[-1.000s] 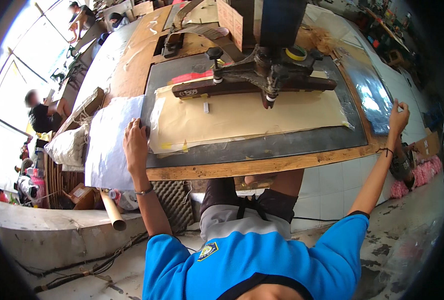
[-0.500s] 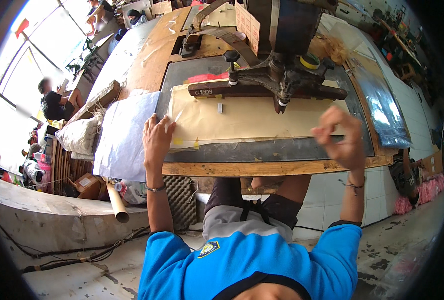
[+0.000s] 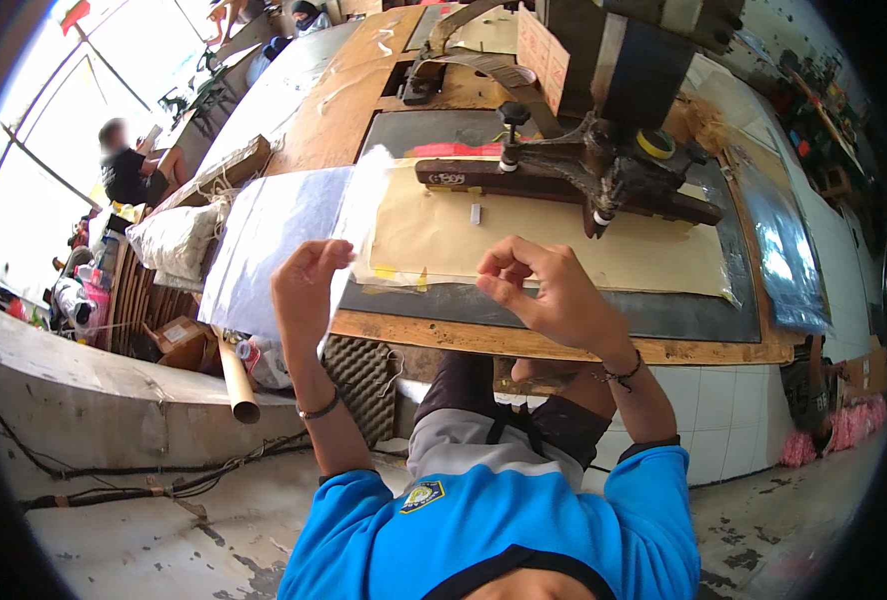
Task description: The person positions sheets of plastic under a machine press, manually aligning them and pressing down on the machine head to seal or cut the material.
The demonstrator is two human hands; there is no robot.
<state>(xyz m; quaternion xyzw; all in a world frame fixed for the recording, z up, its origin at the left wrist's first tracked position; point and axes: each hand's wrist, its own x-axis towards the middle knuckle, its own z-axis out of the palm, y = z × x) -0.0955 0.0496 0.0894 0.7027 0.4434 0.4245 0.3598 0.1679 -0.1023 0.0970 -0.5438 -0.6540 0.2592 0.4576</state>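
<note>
My left hand [image 3: 309,290] is closed in a pinch at the edge of a thin translucent plastic sheet [image 3: 367,205]. That sheet rises over the left end of the cream paper-covered board [image 3: 564,255]. Beneath and to its left lies a stack of whitish plastic sheets [image 3: 274,225]. My right hand [image 3: 564,300] hovers above the board's near edge, thumb and forefinger curled together; anything between them is too small to make out. Across the board sits the dark bar [image 3: 554,190] of a heavy press [image 3: 604,165], with a small white tab in front of it.
Bluish plastic sheets [image 3: 784,250] lie at the table's right side. A wrapped white bundle [image 3: 179,240] and a wooden beam stand at the left. A cardboard tube [image 3: 237,385] leans below the table edge. Another person [image 3: 129,170] sits at the far left.
My right hand has come left and nearer the middle of the board. My left hand has lifted off the sheets, fingers now pinched, and a sheet edge has risen. The view has shifted slightly.
</note>
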